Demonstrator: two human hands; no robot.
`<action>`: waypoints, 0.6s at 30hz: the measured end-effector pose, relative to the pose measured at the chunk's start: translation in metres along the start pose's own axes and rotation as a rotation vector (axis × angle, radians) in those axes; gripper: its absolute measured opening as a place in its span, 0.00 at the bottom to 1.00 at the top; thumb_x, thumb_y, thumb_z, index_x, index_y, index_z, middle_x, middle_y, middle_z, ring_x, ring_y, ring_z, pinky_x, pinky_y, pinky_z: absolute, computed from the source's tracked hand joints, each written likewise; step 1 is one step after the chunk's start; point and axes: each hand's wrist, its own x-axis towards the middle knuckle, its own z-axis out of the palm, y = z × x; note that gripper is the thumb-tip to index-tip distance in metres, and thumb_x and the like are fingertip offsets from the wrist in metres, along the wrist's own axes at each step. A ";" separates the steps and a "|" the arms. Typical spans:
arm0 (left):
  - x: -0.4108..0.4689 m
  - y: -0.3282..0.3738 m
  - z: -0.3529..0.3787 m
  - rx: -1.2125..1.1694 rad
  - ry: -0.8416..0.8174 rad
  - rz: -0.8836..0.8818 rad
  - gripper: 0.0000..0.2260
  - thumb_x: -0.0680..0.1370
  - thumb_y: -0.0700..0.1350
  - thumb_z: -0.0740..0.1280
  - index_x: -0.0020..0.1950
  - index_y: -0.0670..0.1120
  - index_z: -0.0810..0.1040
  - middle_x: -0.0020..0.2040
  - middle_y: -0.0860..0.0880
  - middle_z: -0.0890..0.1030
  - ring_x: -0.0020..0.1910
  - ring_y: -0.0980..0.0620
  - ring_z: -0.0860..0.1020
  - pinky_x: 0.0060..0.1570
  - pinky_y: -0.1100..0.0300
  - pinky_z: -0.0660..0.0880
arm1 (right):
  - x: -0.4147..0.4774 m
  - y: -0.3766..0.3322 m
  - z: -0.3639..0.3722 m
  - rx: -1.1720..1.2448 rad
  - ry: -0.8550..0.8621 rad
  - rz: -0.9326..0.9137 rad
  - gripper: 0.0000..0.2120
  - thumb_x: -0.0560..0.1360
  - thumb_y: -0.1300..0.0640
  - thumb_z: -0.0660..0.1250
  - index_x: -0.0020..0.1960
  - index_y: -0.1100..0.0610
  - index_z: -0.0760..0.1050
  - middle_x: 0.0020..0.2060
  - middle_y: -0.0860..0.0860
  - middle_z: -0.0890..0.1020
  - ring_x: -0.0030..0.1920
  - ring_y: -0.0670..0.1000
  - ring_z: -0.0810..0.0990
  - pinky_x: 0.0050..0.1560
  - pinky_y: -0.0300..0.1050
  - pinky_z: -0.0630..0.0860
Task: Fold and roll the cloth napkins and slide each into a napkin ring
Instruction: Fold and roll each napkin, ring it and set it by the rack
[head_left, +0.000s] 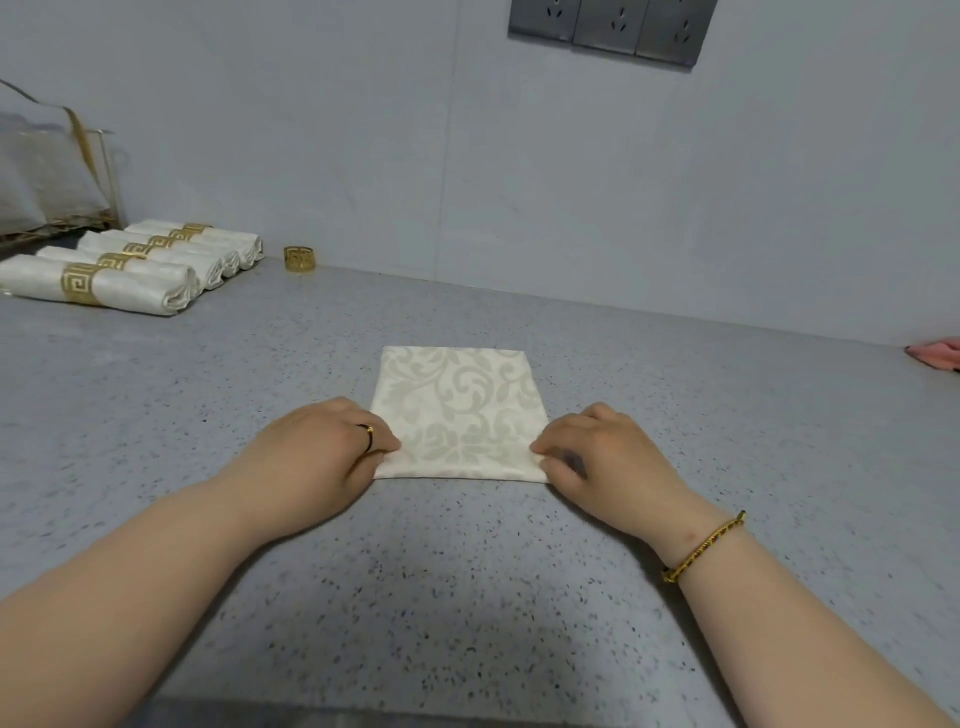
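The speckled grey bench (467, 597) is carrying a cream folded napkin (460, 410), which is lying flat between the left hand (317, 452) and the right hand (608, 457), both pinching its near corners. Far beyond the left hand, four rolled napkins (135, 265) in gold rings are lying side by side, with a loose napkin ring (300, 259) standing just beside them and a wire rack (98, 171) sitting behind. A pink cloth (937, 353) is lying well out past the right hand.

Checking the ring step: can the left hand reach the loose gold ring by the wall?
Probably yes: only bare counter lies between the left hand and the ring, though it pinches the napkin.
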 end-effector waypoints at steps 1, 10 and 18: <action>-0.001 0.001 -0.001 -0.034 -0.015 -0.055 0.28 0.67 0.58 0.48 0.56 0.51 0.80 0.53 0.59 0.80 0.54 0.56 0.77 0.50 0.65 0.71 | -0.002 0.002 -0.001 0.051 -0.054 0.019 0.14 0.75 0.49 0.62 0.57 0.53 0.78 0.56 0.45 0.79 0.52 0.50 0.71 0.55 0.44 0.67; 0.010 0.003 -0.017 0.019 -0.206 -0.182 0.18 0.69 0.54 0.61 0.59 0.55 0.74 0.50 0.56 0.75 0.49 0.58 0.72 0.48 0.66 0.70 | -0.001 0.006 -0.001 0.218 -0.099 0.090 0.13 0.74 0.56 0.65 0.58 0.54 0.75 0.54 0.47 0.77 0.50 0.44 0.67 0.45 0.26 0.63; 0.029 -0.023 -0.027 -0.619 -0.244 -0.404 0.02 0.67 0.48 0.70 0.34 0.53 0.82 0.30 0.57 0.81 0.30 0.65 0.76 0.37 0.70 0.69 | 0.005 0.010 -0.005 0.631 -0.040 0.354 0.09 0.73 0.58 0.67 0.35 0.51 0.76 0.27 0.42 0.74 0.26 0.36 0.70 0.31 0.25 0.66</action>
